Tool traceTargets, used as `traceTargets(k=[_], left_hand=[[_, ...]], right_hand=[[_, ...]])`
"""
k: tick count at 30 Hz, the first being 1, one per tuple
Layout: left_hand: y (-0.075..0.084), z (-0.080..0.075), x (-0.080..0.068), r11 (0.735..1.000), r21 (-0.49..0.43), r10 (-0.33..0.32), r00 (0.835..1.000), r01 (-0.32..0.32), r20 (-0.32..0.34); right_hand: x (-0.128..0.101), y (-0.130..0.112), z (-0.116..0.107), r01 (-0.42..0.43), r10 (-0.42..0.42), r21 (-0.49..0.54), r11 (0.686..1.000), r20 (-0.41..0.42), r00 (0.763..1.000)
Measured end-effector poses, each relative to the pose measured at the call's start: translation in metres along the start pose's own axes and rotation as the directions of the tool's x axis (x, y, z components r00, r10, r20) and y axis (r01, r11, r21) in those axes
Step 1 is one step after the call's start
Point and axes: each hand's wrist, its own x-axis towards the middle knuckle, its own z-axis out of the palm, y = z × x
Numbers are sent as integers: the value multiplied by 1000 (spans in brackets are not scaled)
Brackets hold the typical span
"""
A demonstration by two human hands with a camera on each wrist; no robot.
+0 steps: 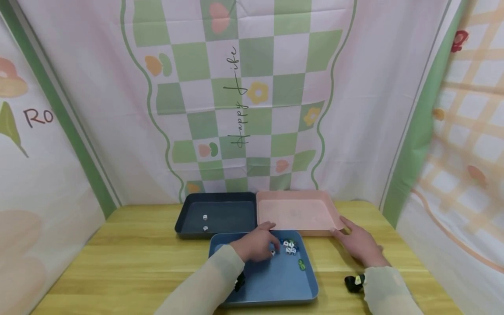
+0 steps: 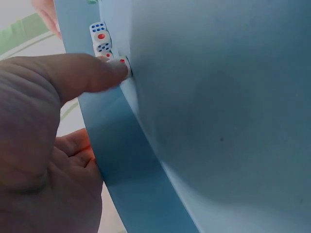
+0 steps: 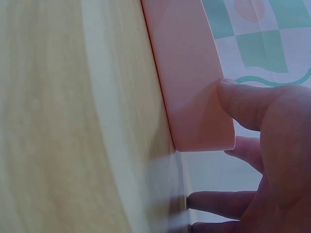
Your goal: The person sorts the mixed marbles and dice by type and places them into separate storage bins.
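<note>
Showing nearest, two pale grey-green cloth sleeves (image 1: 208, 280) are cut off by the lower edge. A black wrist device (image 1: 354, 283) is worn at the right cuff; a second, at the left, is mostly hidden. Beyond them a blue rectangular tray (image 1: 283, 284) is set on the worktop (image 1: 130, 258), which is surfaced in yellow wood grain. In that tray, beside its wall, a small white cubic die (image 2: 127, 61) is pinched by the left hand (image 1: 256, 246), most of it covered by the thumb. One green rounded piece (image 1: 301, 264) is seen apart, near the right wall. Just beyond, at least four white dice (image 1: 290, 250) are bunched with green and dark-blue pieces, which are too small and overlapped to be counted.

One corner of a pink rectangular tray (image 1: 295, 212) is gripped between the thumb and index finger of the right hand (image 1: 359, 245). To its left is a dark navy rectangular tray (image 1: 232, 214), in which two white dice (image 1: 205, 217) are held; three trays are counted in all. The worktop is enclosed by printed cloth: a green-checked backdrop (image 1: 220, 92) behind, lettered sideways, and side panels whose lettering and pattern are cropped.
</note>
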Motion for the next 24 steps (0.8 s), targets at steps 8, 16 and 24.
traceTargets(k=[8, 16, 24], left_hand=[[-1, 3, 0, 997, 80, 3, 1000, -2, -8], [-1, 3, -1, 997, 71, 14, 1000, -13, -15], [-23, -12, 0, 960, -280, 1, 998, -18, -61]], right_hand=[[1, -1, 0, 16, -16, -5, 1000, -9, 1000], [3, 2, 1, 3, -3, -17, 1000, -2, 1000], [4, 2, 1, -11, 11, -26, 1000, -1, 1000]])
